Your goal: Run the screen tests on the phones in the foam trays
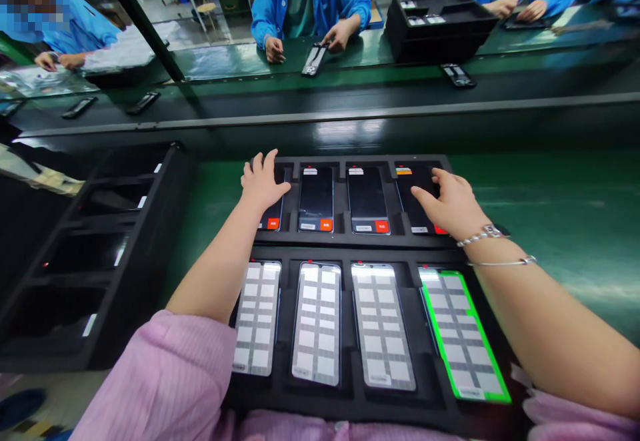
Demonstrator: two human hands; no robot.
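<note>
A black tray (345,244) in front of me holds two rows of phones. The far row's phones (316,198) have dark screens with orange stickers. The near row's phones (317,321) are lit with a white grid; the rightmost one (463,334) has a green border. My left hand (261,184) lies on the far-left dark phone, fingers spread over the tray's back edge. My right hand (447,202) rests with fingers stretched flat on the far-right dark phone. Neither hand grips anything.
A stack of black empty trays (85,254) stands at my left. Beyond runs a green conveyor belt (350,104) carrying single phones (457,74). Across it sit people in blue coats, one handling a phone (315,59), beside another black tray stack (440,21).
</note>
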